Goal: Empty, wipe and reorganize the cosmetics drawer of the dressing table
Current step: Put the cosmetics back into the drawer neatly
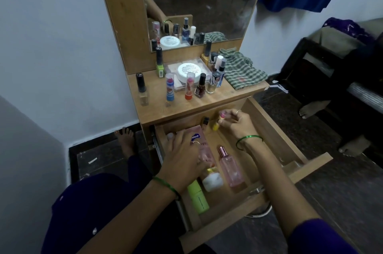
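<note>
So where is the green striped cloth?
The cloth lies on the right end of the tabletop, just right of the spray bottle cluster, below the mirror.

Readable only in part, at lower centre of the frame: "…eline" in white on a blue patch of the flat pink packet (202, 142); print on the round white jar lid (189, 69) too small.

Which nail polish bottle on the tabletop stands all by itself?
The clear, pale nail polish bottle with the black cap, at the tabletop's far left edge. The other bottles cluster around the white jar.
</note>
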